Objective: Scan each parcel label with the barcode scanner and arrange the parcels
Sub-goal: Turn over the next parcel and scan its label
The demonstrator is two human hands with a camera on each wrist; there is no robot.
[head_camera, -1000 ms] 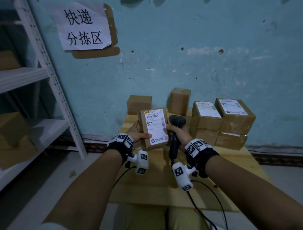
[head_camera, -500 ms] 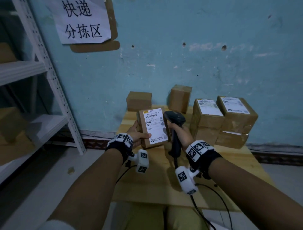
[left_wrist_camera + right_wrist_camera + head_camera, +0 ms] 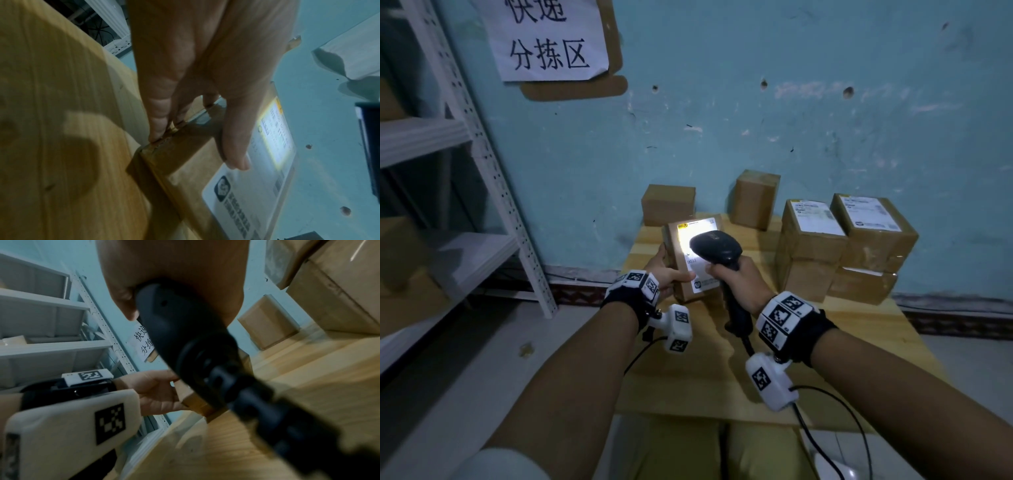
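Brown parcel: a small brown cardboard parcel (image 3: 674, 250) with a white shipping label (image 3: 700, 255) stands tilted on its lower edge on the pale wooden table (image 3: 859, 342), label facing the person.
Left hand: the left hand (image 3: 666, 270) grips the parcel's left side, thumb lying across the front beside the label and fingers behind it.
Right hand: the right hand (image 3: 739, 281) is wrapped around the handle of a black pistol-shaped barcode scanner (image 3: 717, 246), held just in front of the label.
Scanner light: a bright patch of white light falls on the upper part of the label.
Cable: a black cable (image 3: 825, 404) runs down from the scanner handle toward the person.
Other parcels: four brown cardboard boxes (image 3: 842, 246) are stacked two high at the table's back right, the top two showing white labels; two plain cardboard boxes (image 3: 755, 198) sit apart against the blue wall.
Surroundings: a white metal shelf (image 3: 482, 154) stands to the left, and a white paper sign (image 3: 548, 41) with black Chinese characters hangs on the wall.
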